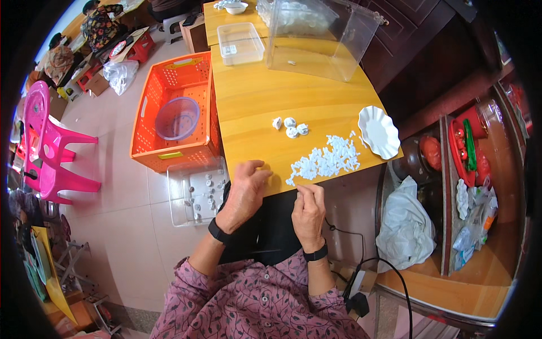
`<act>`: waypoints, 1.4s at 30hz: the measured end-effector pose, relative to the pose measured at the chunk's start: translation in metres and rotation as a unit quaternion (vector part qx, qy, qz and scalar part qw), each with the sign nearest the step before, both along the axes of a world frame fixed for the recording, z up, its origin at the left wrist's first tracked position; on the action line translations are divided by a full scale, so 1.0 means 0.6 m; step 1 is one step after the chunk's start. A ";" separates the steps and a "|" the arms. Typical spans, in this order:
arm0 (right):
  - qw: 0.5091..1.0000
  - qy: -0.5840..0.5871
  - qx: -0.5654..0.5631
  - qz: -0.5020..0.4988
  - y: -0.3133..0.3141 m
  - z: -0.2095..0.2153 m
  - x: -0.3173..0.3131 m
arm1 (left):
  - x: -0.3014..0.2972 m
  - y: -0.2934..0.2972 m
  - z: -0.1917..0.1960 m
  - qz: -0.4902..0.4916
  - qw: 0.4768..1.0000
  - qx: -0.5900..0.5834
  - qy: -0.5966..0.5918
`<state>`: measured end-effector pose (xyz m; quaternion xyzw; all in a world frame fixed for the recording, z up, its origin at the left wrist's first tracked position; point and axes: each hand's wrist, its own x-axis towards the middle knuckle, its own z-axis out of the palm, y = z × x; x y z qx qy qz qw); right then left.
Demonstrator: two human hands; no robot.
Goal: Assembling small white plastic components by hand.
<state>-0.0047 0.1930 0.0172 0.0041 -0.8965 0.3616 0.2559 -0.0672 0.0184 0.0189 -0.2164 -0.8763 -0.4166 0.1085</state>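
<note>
Big yellow wooden table [265, 96] with a heap of small white plastic parts [327, 160] near its front edge. Left hand [244, 192] rests at that edge, fingers curled loosely, gripping nothing. Right hand [308, 212] sits just below the heap, fingertips pinched together; can't tell what's in them.

Small white parts in the heap [327, 159] too tiny to tell shape. Right hand [308, 213] fingers [305, 191] curl at the desk [265, 101] edge; whether they pinch a piece can't be told. Left hand [244, 192] palm side hidden. Clear floor tray [186, 217] partly under the desk and arm. People top left [99, 22] cut by the rim, blurred.
</note>
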 end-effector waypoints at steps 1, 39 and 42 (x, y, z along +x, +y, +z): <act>1.000 -0.001 0.013 0.004 0.001 -0.005 -0.001 | 0.004 0.006 0.002 -0.013 1.000 -0.002 0.008; 0.994 0.022 0.103 -0.032 0.016 -0.018 -0.010 | 0.018 0.040 -0.002 -0.035 0.998 -0.018 0.050; 0.990 0.016 0.135 -0.027 0.017 -0.019 -0.013 | 0.016 0.035 -0.012 -0.006 0.999 0.026 0.040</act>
